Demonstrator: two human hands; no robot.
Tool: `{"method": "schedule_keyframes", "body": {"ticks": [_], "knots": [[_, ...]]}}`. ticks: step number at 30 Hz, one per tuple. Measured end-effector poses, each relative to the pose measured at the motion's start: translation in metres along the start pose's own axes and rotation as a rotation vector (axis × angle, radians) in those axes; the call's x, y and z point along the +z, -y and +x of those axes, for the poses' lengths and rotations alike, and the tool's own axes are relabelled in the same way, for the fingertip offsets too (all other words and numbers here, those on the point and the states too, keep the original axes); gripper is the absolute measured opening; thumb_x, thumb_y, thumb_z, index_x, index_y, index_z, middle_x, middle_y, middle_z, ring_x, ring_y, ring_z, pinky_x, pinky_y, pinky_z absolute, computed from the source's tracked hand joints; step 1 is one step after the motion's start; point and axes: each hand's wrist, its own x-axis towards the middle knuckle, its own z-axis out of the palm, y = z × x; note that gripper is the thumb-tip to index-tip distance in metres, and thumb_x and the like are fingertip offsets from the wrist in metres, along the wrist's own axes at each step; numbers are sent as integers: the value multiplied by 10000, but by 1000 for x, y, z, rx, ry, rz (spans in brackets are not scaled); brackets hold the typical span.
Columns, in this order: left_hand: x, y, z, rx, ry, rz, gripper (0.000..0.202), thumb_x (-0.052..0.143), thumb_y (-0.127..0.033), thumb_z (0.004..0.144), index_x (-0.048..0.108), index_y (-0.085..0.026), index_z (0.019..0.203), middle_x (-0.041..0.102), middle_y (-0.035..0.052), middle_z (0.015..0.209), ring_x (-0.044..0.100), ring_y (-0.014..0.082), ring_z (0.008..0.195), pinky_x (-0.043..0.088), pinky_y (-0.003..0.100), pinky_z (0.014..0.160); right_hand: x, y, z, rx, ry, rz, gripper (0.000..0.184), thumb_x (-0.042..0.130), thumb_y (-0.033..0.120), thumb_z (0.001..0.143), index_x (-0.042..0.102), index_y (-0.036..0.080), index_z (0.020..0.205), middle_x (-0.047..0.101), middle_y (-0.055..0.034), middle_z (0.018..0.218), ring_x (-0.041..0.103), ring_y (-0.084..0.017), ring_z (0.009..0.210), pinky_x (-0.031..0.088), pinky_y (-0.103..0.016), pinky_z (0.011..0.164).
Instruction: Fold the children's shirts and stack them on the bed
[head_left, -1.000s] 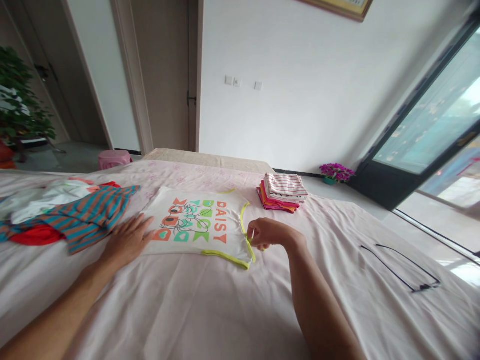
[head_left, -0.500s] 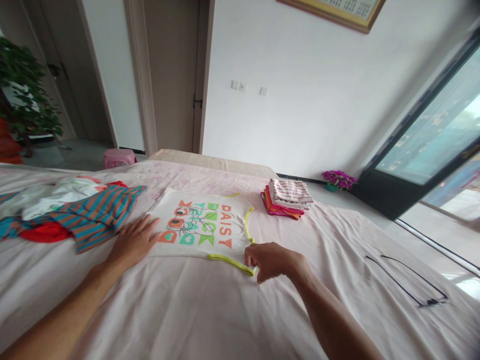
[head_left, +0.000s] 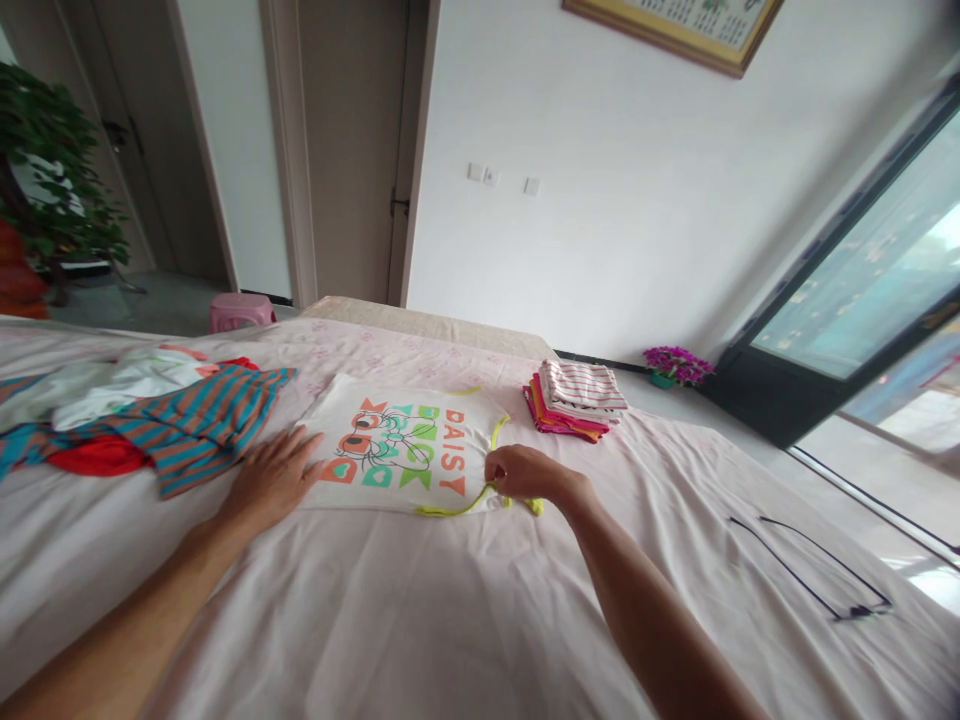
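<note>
A white sleeveless top (head_left: 397, 450) with yellow-green trim and a printed "DAISY DUCK" figure lies flat on the pale pink bed sheet (head_left: 390, 620). My left hand (head_left: 276, 478) rests on its hem end at the left, fingers stretched out. At the shoulder end, my right hand (head_left: 521, 472) is closed in a pinch on the trimmed edge of the top. Part of the trim is drawn inward there, and a bit of it sticks out beneath the hand. The right fingertips are partly hidden by the hand itself.
Left of the top lies a loose heap of clothes (head_left: 187, 425), striped, white and red. A folded stack of clothes (head_left: 574, 400) sits beyond my right hand. Eyeglasses (head_left: 861, 610) lie at the right. Behind are a pink stool (head_left: 241, 312) and purple flowers (head_left: 679, 364).
My right hand has moved up and slightly left, pulling the near trimmed edge of the top inward. My left hand stays at the hem.
</note>
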Motion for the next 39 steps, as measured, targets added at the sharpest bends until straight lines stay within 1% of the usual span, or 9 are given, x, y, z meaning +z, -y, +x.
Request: {"method": "schedule_keyframes", "body": {"ticks": [7, 13, 16, 20, 24, 28, 32, 36, 39], "knots": [[-3, 0, 0, 8, -10, -25, 540, 383, -485, 938, 552, -203, 1367, 462, 148, 1499, 433, 337, 1360, 315, 498, 1107, 18, 3, 32, -15, -274, 68, 330, 523, 100, 798, 691, 229, 1052, 694, -26, 1067, 635, -156, 920, 396, -229, 733], [-3, -1, 0, 9, -17, 19, 530, 380, -489, 945, 547, -221, 1371, 463, 128, 1503, 437, 330, 1357, 315, 488, 1110, 42, 15, 13, 31, -560, 155, 298, 451, 126, 865, 651, 226, 1063, 668, -34, 1084, 624, -145, 869, 414, -234, 742], [-3, -3, -1, 14, -20, 26, 536, 363, -481, 950, 546, -201, 1368, 468, 143, 1495, 437, 329, 1355, 322, 492, 1105, 53, 20, -2, -55, -492, 139, 278, 483, 107, 825, 661, 222, 1004, 671, -34, 1018, 613, -157, 881, 422, -240, 753], [-4, -3, 1, -7, -59, -6, 507, 412, -466, 924, 574, -199, 1324, 505, 137, 1458, 424, 324, 1366, 310, 483, 1125, 62, 22, -15, -174, -402, 68, 355, 574, 121, 779, 658, 229, 1107, 665, -56, 1067, 574, -208, 1019, 428, -296, 880], [-16, 4, 1, 47, -123, -218, 442, 490, -467, 878, 624, -203, 1206, 609, 115, 1318, 493, 289, 1299, 353, 424, 1118, 65, 18, -18, -203, -405, -3, 294, 570, 171, 868, 657, 246, 1140, 679, -53, 1105, 576, -214, 1024, 407, -330, 906], [-37, 24, -12, 221, 52, -432, 365, 539, -525, 857, 657, -242, 1056, 681, 56, 1143, 614, 227, 1107, 475, 314, 979, 68, 15, -14, -221, -409, -132, 260, 451, 205, 980, 656, 229, 1138, 689, -83, 1116, 594, -218, 996, 388, -348, 873], [-50, 50, -32, 286, 204, -455, 298, 614, -445, 804, 676, -277, 1042, 685, 29, 1164, 618, 220, 1118, 473, 280, 985, 70, 17, -8, -177, -426, -173, 255, 415, 226, 1003, 668, 205, 1031, 696, -86, 1022, 596, -205, 930, 368, -334, 841], [-50, 67, -40, 284, 199, -432, 292, 560, -318, 798, 686, -295, 1060, 682, 14, 1212, 611, 209, 1165, 448, 283, 1036, 67, 19, -1, -81, -463, -108, 216, 422, 201, 986, 638, 194, 987, 682, -58, 916, 583, -181, 864, 348, -302, 809], [-43, 71, -37, 260, 159, -434, 241, 544, -342, 802, 701, -285, 975, 708, 23, 1174, 639, 218, 1124, 474, 299, 1015, 65, 19, 6, -21, -500, -70, 221, 391, 219, 1000, 606, 189, 963, 667, -48, 881, 573, -176, 835, 339, -293, 792]]}}
